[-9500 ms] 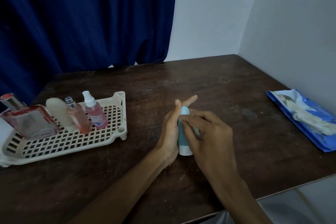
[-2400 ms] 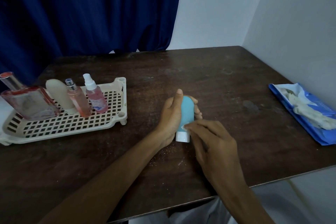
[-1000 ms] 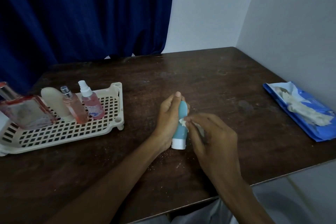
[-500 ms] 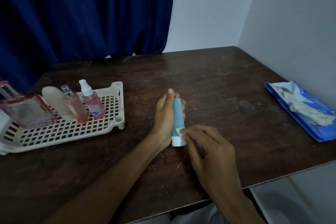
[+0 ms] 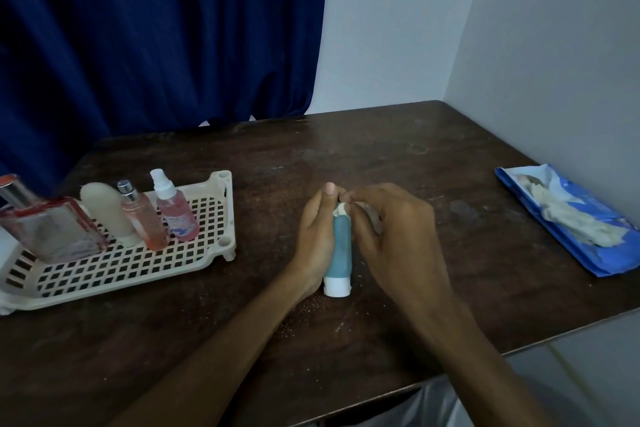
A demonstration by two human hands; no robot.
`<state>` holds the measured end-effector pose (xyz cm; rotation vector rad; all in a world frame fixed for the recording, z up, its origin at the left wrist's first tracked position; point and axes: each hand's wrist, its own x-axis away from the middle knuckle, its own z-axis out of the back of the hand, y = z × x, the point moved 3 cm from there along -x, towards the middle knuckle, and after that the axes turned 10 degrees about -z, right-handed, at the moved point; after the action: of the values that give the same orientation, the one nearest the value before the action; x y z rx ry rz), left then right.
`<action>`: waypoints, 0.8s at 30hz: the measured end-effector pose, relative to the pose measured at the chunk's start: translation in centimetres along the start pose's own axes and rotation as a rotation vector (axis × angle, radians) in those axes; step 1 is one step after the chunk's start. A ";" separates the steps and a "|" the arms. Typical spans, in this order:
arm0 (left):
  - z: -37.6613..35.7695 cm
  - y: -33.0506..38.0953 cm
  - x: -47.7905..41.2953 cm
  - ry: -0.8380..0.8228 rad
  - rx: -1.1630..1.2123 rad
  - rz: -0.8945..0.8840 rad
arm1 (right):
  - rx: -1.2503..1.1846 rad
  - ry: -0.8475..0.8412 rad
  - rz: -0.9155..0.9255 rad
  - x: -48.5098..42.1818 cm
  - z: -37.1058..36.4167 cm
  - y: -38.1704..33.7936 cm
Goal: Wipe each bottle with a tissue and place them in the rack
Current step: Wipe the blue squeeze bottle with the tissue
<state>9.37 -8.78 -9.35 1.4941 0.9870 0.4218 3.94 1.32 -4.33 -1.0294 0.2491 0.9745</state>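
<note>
The teal bottle [image 5: 341,246] stands cap-down on the bench [image 5: 381,163], well right of the rack [image 5: 131,270]. The left hand [image 5: 317,243] wraps its side, and the right hand [image 5: 391,229] pinches a tissue [image 5: 341,210] against its top. Better to turn the bottle while wiping, with a firm hold so it doesn't tip.

Dark wooden table [image 5: 381,156], navy curtain [image 5: 156,45], pale walls [image 5: 388,28], possibly tiled floor [image 5: 588,378]

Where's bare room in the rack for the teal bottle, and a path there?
Bare: the rack's near grid and its right end beside the pink spray bottle; also the table between rack and left hand. Crowded: the rack's far-left row of bottles.
</note>
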 end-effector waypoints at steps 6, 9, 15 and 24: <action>0.2 0.1 -0.1 -0.063 -0.037 -0.021 | -0.014 -0.127 -0.077 -1.7 0.2 0.1; 0.1 0.3 -0.1 -0.104 -0.091 -0.081 | -0.036 -0.109 -0.108 -1.7 0.4 0.5; 0.2 0.8 -0.4 -0.125 0.007 -0.219 | -0.238 0.068 -0.231 1.1 1.5 1.0; 1.5 0.8 -1.2 -0.154 0.255 -0.368 | -0.560 -0.039 -0.513 6.0 -1.2 3.1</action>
<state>10.05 -10.59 -8.58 1.5021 1.1937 -0.0849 5.31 4.20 -10.45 -1.4871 -0.3323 0.5966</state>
